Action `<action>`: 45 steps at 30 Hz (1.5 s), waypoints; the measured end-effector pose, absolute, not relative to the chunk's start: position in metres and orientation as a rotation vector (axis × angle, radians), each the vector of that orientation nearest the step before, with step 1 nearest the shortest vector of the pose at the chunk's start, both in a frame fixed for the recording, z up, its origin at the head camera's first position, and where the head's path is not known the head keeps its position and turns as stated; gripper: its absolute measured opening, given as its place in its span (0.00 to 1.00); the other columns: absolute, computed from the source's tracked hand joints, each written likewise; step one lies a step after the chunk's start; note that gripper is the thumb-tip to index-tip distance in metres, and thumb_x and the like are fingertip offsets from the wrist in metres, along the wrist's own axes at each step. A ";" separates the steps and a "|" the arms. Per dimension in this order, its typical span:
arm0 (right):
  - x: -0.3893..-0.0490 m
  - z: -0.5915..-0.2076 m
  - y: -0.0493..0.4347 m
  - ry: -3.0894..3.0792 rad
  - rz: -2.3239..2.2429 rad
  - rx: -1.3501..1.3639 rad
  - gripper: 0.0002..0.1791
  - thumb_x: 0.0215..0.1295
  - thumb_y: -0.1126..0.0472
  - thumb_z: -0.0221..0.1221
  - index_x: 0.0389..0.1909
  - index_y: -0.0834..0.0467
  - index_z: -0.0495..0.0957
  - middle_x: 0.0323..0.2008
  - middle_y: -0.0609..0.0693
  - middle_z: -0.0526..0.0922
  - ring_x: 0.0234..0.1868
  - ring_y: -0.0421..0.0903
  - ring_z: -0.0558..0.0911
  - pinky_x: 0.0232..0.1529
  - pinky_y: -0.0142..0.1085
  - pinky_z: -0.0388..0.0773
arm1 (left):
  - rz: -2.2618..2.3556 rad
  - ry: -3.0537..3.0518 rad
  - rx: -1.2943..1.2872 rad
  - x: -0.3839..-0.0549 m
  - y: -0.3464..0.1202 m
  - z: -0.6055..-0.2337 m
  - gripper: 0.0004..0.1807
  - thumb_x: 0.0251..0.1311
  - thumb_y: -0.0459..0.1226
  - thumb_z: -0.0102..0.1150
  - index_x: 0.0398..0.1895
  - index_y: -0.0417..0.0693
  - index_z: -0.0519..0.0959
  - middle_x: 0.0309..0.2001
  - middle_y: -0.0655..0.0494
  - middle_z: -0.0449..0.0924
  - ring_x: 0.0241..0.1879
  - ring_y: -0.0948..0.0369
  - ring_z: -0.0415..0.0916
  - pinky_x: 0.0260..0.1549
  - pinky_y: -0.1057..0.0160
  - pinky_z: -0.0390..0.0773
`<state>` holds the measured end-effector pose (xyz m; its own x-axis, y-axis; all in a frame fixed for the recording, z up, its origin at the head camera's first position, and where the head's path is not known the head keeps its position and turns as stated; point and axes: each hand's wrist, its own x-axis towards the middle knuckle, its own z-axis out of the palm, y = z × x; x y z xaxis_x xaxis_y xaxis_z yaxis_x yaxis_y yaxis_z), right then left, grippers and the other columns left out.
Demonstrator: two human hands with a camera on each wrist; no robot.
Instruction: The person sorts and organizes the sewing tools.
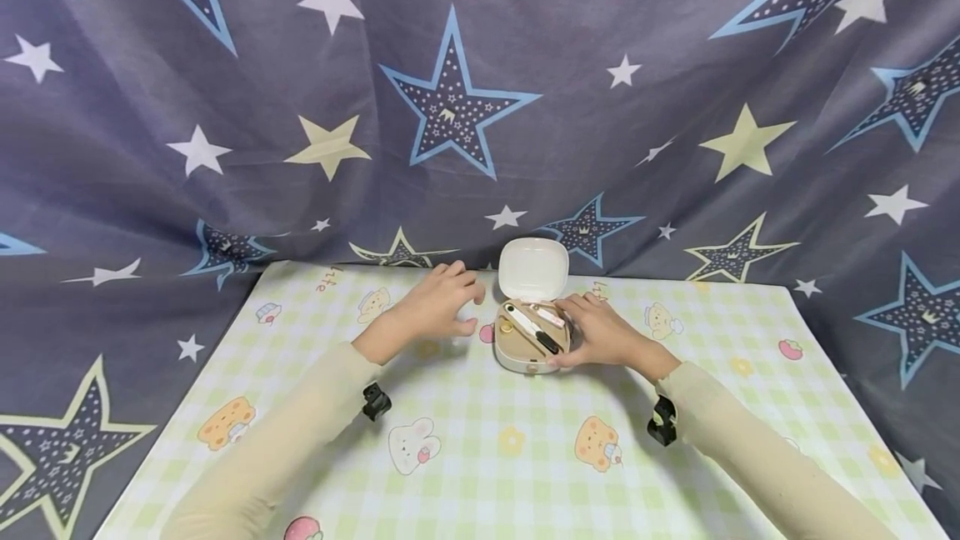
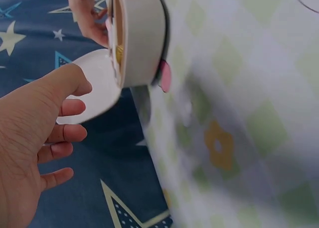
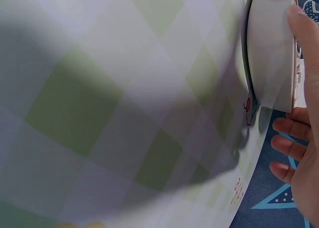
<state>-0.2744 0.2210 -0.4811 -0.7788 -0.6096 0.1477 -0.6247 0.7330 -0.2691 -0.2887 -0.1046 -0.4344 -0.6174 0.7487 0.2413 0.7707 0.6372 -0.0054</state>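
A small white case [image 1: 517,363] stands on the table with its lid [image 1: 534,268] raised at the back. Inside its tan compartments lie a slim white stick with a black end [image 1: 531,328], a small white and red item [image 1: 551,317] and a small yellow ring-like thing [image 1: 506,327]. My right hand [image 1: 606,332] holds the case at its right side, thumb at the front corner; the right wrist view shows the thumb [image 3: 303,29] against the wall. Left of the case, my left hand [image 1: 435,304] hovers with fingers loosely bent and nothing in them.
A green-and-white checked cloth with cartoon prints covers the table [image 1: 510,473]. Behind it hangs a dark blue curtain [image 1: 585,148] with stars, close to the raised lid. Each wrist carries a small black device [image 1: 376,401].
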 end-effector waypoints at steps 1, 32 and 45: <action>-0.275 -0.481 0.221 -2.880 0.472 1.026 0.59 0.43 0.30 0.73 0.68 0.67 0.70 0.59 0.60 0.80 0.54 0.55 0.76 0.61 0.55 0.72 | -0.149 -2.640 -1.243 -0.288 -0.107 -0.435 0.14 0.56 0.45 0.68 0.42 0.53 0.79 0.40 0.57 0.77 0.44 0.55 0.66 0.47 0.53 0.70; -0.273 -0.478 0.219 -2.884 0.480 1.033 0.58 0.43 0.31 0.74 0.68 0.66 0.71 0.58 0.60 0.80 0.54 0.56 0.76 0.63 0.55 0.71 | -0.047 -2.774 -1.268 -0.279 -0.132 -0.484 0.17 0.50 0.38 0.71 0.46 0.54 0.86 0.41 0.54 0.80 0.45 0.54 0.70 0.48 0.50 0.75; -0.273 -0.479 0.219 -2.881 0.473 1.030 0.57 0.43 0.31 0.73 0.67 0.66 0.71 0.58 0.59 0.80 0.54 0.55 0.76 0.63 0.55 0.71 | -0.042 -2.793 -1.273 -0.286 -0.130 -0.485 0.16 0.49 0.38 0.70 0.44 0.57 0.86 0.40 0.56 0.79 0.44 0.55 0.69 0.48 0.51 0.74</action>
